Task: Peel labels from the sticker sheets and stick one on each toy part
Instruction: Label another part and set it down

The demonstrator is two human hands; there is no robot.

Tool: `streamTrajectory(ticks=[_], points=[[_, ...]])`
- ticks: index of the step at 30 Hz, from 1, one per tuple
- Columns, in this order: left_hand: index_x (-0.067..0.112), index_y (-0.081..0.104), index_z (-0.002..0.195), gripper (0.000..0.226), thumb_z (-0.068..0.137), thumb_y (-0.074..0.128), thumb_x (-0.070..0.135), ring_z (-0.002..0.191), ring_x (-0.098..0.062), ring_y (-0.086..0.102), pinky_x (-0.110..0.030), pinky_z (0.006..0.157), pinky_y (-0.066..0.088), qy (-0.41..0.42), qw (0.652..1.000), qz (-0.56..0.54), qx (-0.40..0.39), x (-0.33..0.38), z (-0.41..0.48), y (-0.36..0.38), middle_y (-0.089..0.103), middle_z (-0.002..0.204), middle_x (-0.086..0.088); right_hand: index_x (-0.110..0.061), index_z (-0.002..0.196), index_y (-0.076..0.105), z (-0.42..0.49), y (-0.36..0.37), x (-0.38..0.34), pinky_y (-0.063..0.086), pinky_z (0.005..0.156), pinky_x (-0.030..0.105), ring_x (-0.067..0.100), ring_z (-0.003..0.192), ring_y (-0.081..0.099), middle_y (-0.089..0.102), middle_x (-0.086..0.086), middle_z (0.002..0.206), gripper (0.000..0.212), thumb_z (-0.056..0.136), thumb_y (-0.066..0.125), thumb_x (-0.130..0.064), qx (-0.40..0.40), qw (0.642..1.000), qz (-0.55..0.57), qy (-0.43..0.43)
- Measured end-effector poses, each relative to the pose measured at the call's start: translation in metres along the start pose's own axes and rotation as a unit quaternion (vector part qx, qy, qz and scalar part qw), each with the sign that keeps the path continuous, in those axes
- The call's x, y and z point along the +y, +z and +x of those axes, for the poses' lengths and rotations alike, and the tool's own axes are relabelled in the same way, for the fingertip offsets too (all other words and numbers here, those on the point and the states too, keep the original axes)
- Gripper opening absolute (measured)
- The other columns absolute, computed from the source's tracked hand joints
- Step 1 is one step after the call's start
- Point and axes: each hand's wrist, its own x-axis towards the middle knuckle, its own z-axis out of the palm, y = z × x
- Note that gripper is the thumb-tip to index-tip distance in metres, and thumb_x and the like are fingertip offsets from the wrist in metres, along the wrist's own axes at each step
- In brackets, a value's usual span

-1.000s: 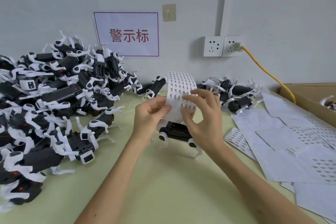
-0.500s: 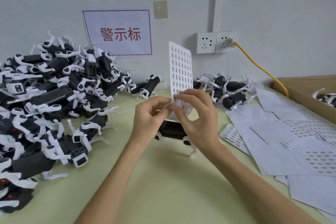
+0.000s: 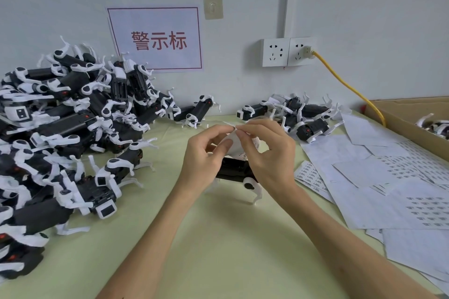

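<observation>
A black toy part [image 3: 233, 169] with white legs is seen standing on the pale green bench [image 3: 218, 245], and all else is placed from it. Just above it a white sticker sheet [image 3: 235, 143] is held, bent over into a curl so that only a few of its printed labels are shown. The sheet is gripped from the left by the left hand [image 3: 203, 156], whose thumb and forefinger are closed on it while the other fingers [image 3: 220, 150] are curled beneath. From the right it is pinched at its upper edge by the thumb and forefinger of the right hand [image 3: 269, 153], whose remaining fingers [image 3: 248, 145] are folded in behind the paper. Whether a label has been lifted from the sheet cannot be told. To the left of the toy part a large pile of toy parts [image 3: 73, 128] is heaped against the wall. Behind it and to the right a smaller group of toy parts [image 3: 305, 118] is laid. Further right, loose sticker sheets [image 3: 388, 177] are spread overlapping on the bench, and beyond them a cardboard box [image 3: 398, 116] is set. On the wall behind the toy part a sign [image 3: 155, 39] with red characters is fixed, and to the right of that wall sockets [image 3: 286, 52] are mounted, with a yellow cable [image 3: 347, 85] plugged in.
</observation>
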Motion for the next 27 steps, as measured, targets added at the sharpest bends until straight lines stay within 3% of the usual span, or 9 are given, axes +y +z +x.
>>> streamTrajectory(ticks=[4,6,8,12,14,17,20,23,27], points=[[0.037,0.066,0.099,0.043,0.094,0.064,-0.006,0.073,0.001,0.056,-0.016,0.07,0.044,0.007,1.0,0.012,-0.001,0.0,0.0,0.001,0.064,0.077,0.031,-0.009,0.091,0.077,0.0,0.0,-0.001,0.041,0.076,0.011,0.004,0.082,0.06,0.071,-0.002,0.09,0.007,0.09,0.072,-0.004,-0.007,1.0,0.006,0.016],[0.038,0.066,0.101,0.034,0.091,0.063,0.005,0.075,0.0,0.057,-0.017,0.071,0.046,0.008,1.0,0.007,0.002,0.0,-0.001,0.0,0.065,0.078,0.029,-0.009,0.093,0.077,0.001,-0.001,-0.002,0.04,0.075,0.01,0.001,0.081,0.059,0.071,-0.003,0.089,0.009,0.091,0.071,-0.002,-0.003,0.999,0.014,0.029],[0.04,0.066,0.104,0.033,0.089,0.061,0.011,0.076,-0.003,0.058,-0.019,0.072,0.047,0.001,1.0,-0.006,0.012,0.0,-0.001,0.0,0.066,0.079,0.027,-0.009,0.094,0.077,0.002,-0.001,-0.002,0.044,0.072,0.015,0.004,0.079,0.061,0.071,-0.004,0.088,0.01,0.092,0.071,-0.003,0.005,0.999,0.021,0.039],[0.03,0.068,0.115,0.037,0.096,0.063,-0.001,0.072,-0.007,0.061,-0.023,0.061,0.049,-0.039,0.996,-0.045,0.062,-0.008,0.004,-0.003,0.067,0.086,0.005,-0.01,0.098,0.078,0.002,-0.002,-0.003,0.054,0.073,0.027,0.011,0.075,0.065,0.074,-0.006,0.086,0.01,0.092,0.072,-0.004,0.019,0.997,0.037,0.07],[0.026,0.065,0.123,0.039,0.097,0.062,-0.001,0.071,-0.01,0.064,-0.027,0.057,0.052,-0.071,0.992,-0.055,0.086,-0.013,0.006,-0.007,0.067,0.087,0.004,-0.011,0.102,0.078,0.002,-0.002,-0.004,0.056,0.074,0.028,0.013,0.075,0.067,0.075,-0.005,0.086,0.014,0.092,0.072,-0.003,0.018,0.996,0.046,0.076],[0.031,0.055,0.13,0.05,0.092,0.068,0.002,0.087,-0.002,0.064,-0.016,0.073,0.051,-0.131,0.98,-0.017,0.148,-0.019,0.005,-0.009,0.065,0.111,0.007,-0.012,0.106,0.077,0.001,-0.002,-0.005,0.056,0.076,0.028,0.012,0.076,0.067,0.075,-0.007,0.088,0.019,0.091,0.073,-0.002,0.002,0.995,0.052,0.081],[0.031,0.06,0.116,0.037,0.092,0.066,0.003,0.097,-0.011,0.065,-0.023,0.079,0.051,-0.112,0.977,0.016,0.181,-0.018,0.004,-0.012,0.063,0.118,0.007,-0.015,0.111,0.075,0.0,-0.001,-0.004,0.057,0.079,0.028,0.011,0.082,0.07,0.075,-0.009,0.093,0.028,0.089,0.072,0.001,-0.029,0.994,0.054,0.091],[0.026,0.071,0.1,0.015,0.094,0.061,0.016,0.087,-0.015,0.07,-0.025,0.076,0.054,-0.077,0.99,-0.01,0.122,-0.012,0.005,-0.013,0.073,0.098,0.006,-0.017,0.114,0.073,-0.001,0.001,-0.004,0.056,0.08,0.025,0.008,0.086,0.071,0.076,-0.011,0.096,0.034,0.088,0.069,0.004,-0.052,0.994,0.054,0.082],[0.026,0.074,0.102,0.011,0.095,0.066,0.022,0.086,-0.013,0.07,-0.024,0.078,0.054,-0.066,0.998,-0.009,0.02,-0.006,0.001,-0.005,0.075,0.094,0.011,-0.018,0.115,0.072,-0.003,0.002,-0.003,0.051,0.08,0.014,0.004,0.084,0.069,0.071,-0.024,0.093,0.034,0.088,0.069,0.002,-0.061,0.995,0.053,0.063]])
